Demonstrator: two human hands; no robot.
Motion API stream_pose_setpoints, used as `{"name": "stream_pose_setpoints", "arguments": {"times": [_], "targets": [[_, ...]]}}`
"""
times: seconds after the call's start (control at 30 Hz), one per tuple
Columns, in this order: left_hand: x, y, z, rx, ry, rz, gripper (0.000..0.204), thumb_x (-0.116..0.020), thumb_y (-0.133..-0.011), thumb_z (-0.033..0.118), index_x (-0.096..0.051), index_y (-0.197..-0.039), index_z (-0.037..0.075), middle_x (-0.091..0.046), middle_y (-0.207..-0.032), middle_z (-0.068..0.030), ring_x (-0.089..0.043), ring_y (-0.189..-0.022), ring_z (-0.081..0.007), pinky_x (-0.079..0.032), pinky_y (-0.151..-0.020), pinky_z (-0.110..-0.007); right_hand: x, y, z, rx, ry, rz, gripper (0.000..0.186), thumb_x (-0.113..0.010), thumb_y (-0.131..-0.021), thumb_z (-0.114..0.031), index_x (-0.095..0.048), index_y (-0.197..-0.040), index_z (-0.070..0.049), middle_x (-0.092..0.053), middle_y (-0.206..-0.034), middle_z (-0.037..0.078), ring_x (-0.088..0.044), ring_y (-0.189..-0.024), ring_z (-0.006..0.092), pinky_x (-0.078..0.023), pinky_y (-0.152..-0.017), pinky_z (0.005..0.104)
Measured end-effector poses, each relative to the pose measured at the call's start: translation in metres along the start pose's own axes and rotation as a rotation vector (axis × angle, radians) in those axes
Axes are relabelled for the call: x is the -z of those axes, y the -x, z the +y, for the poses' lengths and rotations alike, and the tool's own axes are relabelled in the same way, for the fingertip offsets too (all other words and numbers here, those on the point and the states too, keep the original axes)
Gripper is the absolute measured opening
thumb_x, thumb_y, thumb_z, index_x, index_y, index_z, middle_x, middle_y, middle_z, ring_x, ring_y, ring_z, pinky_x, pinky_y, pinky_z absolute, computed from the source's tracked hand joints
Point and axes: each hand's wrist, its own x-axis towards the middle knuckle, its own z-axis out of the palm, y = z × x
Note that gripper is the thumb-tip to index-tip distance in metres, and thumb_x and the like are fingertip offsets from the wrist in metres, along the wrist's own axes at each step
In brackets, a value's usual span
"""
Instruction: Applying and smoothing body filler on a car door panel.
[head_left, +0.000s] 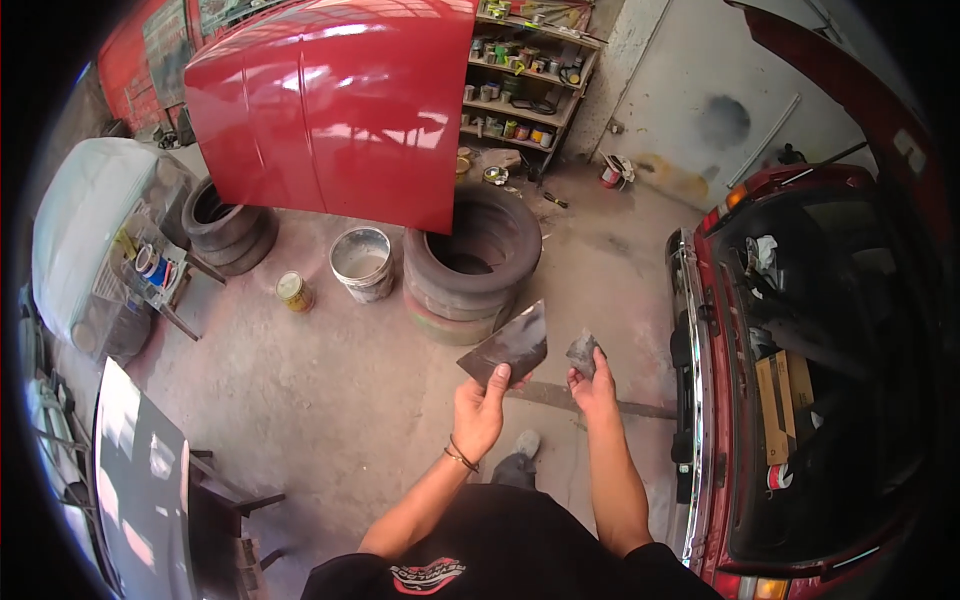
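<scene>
My left hand (478, 418) is closed on a dark, flat, four-cornered sheet (510, 343), its thumb lying over the near edge. Pale grey patches show on the sheet's upper face. To its right, my right hand (597, 388) pinches a small, thin grey piece (582, 349) with an uneven outline; its exact kind cannot be made out. The two held things are apart, both raised in front of me above the floor.
Beyond my hands, a red hood panel (330, 110) rests over stacked tyres (470, 260). Left of them stand a white bucket (362, 262) and a yellowish can (294, 291). A red car (700, 380) with its tailgate raised is at right; a grey panel (140, 480) is near left.
</scene>
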Motion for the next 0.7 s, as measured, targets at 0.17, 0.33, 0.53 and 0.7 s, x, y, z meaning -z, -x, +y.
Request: {"name": "stream_pose_setpoints", "arguments": {"times": [0.17, 0.33, 0.53, 0.7], "targets": [[-0.014, -0.079, -0.019, -0.036, -0.077, 0.143, 0.040, -0.062, -0.123, 0.029, -0.073, -0.135, -0.007, -0.083, -0.121, -0.0112, -0.077, -0.109, -0.0189, -0.060, -0.102, -0.035, -0.072, 0.041, -0.031, 0.037, 0.181, -0.206, 0.036, -0.087, -0.103, -0.029, -0.071, -0.135, -0.024, -0.073, -0.125, -0.007, -0.067, -0.111, 0.0125, -0.055, -0.080, 0.0341], [-0.070, -0.143, -0.062, -0.105, 0.013, 0.105, 0.036, -0.064, -0.121, 0.022, -0.066, -0.143, -0.006, -0.079, -0.128, -0.0093, -0.073, -0.113, -0.0172, -0.058, -0.105, -0.035, -0.133, 0.024, -0.057, 0.148, 0.254, -0.199, 0.035, -0.085, -0.105, -0.028, -0.069, -0.136, -0.024, -0.073, -0.126, -0.008, -0.068, -0.110, 0.0116, -0.055, -0.079, 0.0339], [-0.143, -0.249, -0.083, -0.050, -0.162, 0.157, 0.033, -0.069, -0.116, 0.009, -0.068, -0.145, -0.005, -0.076, -0.137, -0.0107, -0.068, -0.124, -0.0180, -0.055, -0.108, -0.035, -0.174, -0.061, -0.126, 0.115, 0.292, -0.222, 0.036, -0.083, -0.107, -0.030, -0.063, -0.137, -0.022, -0.074, -0.125, -0.005, -0.074, -0.106, 0.0144, -0.058, -0.074, 0.0388], [-0.206, -0.323, -0.103, -0.175, -0.293, 0.040, 0.039, -0.063, -0.114, 0.001, -0.065, -0.153, -0.006, -0.072, -0.150, -0.0190, -0.069, -0.134, -0.0243, -0.055, -0.112, -0.037, -0.178, -0.129, -0.190, 0.190, 0.260, -0.156, 0.036, -0.079, -0.109, -0.028, -0.060, -0.139, -0.019, -0.073, -0.124, -0.001, -0.072, -0.103, 0.0160, -0.054, -0.068, 0.0364]]}}
